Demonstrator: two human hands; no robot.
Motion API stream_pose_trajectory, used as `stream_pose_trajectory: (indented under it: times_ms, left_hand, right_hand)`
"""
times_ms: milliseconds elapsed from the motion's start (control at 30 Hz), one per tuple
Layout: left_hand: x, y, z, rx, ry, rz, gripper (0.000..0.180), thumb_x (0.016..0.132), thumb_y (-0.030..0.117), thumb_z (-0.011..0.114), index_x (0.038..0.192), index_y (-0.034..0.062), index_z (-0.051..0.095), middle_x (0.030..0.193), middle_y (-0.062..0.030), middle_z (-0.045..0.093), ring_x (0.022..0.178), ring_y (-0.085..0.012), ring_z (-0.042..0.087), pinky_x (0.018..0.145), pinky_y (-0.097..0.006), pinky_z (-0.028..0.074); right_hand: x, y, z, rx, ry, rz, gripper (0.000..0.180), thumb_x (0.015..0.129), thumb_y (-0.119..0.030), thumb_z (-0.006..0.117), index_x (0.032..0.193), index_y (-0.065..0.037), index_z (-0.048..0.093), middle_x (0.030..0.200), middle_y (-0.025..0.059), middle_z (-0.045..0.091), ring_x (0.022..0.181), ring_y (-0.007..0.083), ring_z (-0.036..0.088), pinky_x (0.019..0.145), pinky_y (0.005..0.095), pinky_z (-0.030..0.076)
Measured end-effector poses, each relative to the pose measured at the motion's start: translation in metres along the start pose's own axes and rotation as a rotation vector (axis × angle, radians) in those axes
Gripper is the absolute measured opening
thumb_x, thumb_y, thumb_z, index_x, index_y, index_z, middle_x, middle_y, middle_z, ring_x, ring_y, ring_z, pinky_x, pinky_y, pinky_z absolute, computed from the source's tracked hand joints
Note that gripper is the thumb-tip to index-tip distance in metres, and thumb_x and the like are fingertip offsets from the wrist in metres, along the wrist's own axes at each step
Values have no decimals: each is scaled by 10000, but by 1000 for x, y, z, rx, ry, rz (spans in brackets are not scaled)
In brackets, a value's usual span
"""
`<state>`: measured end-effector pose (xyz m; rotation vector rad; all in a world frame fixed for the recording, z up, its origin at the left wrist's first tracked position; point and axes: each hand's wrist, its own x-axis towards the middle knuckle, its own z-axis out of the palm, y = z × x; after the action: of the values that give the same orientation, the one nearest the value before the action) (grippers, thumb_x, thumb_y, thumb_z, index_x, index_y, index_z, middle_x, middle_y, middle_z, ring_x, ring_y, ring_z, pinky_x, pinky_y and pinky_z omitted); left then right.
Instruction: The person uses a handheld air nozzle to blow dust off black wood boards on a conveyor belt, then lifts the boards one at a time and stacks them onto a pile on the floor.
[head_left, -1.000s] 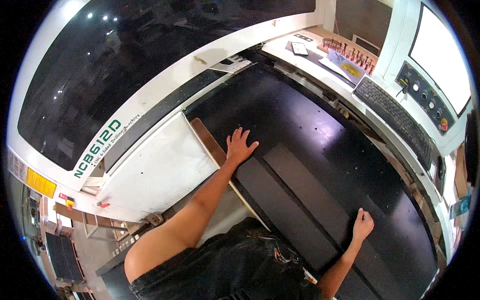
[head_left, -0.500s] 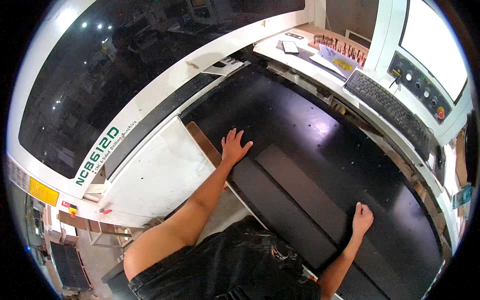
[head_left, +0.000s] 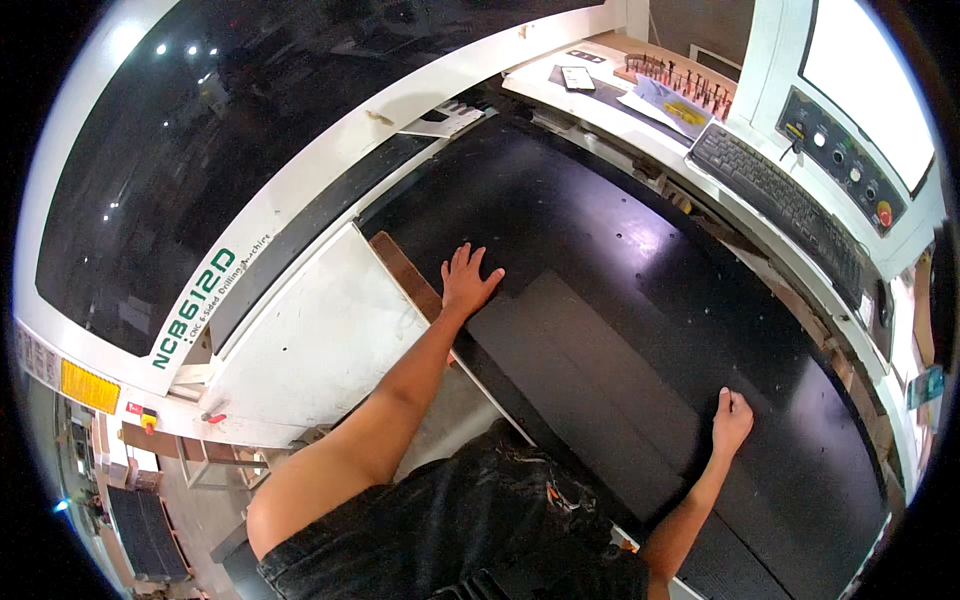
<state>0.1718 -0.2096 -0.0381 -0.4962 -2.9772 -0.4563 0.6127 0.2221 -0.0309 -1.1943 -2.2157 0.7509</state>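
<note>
The white machine [head_left: 455, 85] loomed largest, cut off at the upper edge; behind its dark, glossy window [head_left: 250, 150] little could be made out beyond points of light. Next came the black table [head_left: 560, 210], smooth and shiny, pitted with small holes, its outline bent by the lens and its near part hidden by the person's dark clothing [head_left: 450, 540].

On the table, along its near side, lay two long dark boards [head_left: 610, 350], side by side and flat. They were straight-edged strips, matt and greyish against the shinier top; the seam between them was faint, the right forearm covered part of them, and their near ends were hard to make out.

The bright screen [head_left: 870, 90] at upper right was washed out to plain white. Below it stretched a black keyboard [head_left: 770, 205], and by the table's left edge lay a narrow brown strip [head_left: 403, 275].

The hands were well apart. The left hand [head_left: 468, 285] was palm down, fingers spread, just beyond the boards' far end. The right hand [head_left: 733, 423] was curled beside their long right edge; whether it gripped anything could not be told.
</note>
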Motion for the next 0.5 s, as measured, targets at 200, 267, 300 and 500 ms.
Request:
stream_pose_trajectory:
  times_ms: [200,267,300,500]
  left_hand:
    - [0,-4,5,11,6,4,817,997,666,592,1616,149,459,1738,-173,311,1623,-353,252,1300,-618,169]
    - [4,0,5,9,-4,9,821,996,666,594,1618,150,455,1739,-173,311,1623,-355,252,1300,-620,166]
    - [4,2,7,14,2,14,825,994,667,597,1621,151,452,1740,-174,310,1623,-356,251,1300,-621,164]
    - [3,-6,11,7,10,16,832,987,672,602,1621,154,454,1738,-176,313,1624,-353,250,1299,-626,161]
  right_hand:
    - [-6,-9,0,-178,-44,-35,344,1016,-361,706,1043,-25,776,864,207,743,794,364,734,735,462,545]
    - [-10,-6,3,-191,10,-72,333,1016,-362,708,1070,-42,788,873,189,756,798,363,737,748,454,554]
    - [-13,-2,4,-190,66,-117,326,1015,-362,710,1097,-60,800,882,171,769,802,362,740,761,445,562]
    - [-23,-24,-1,-162,15,-49,317,1004,-352,730,1119,-67,809,855,144,767,756,286,740,717,402,560]
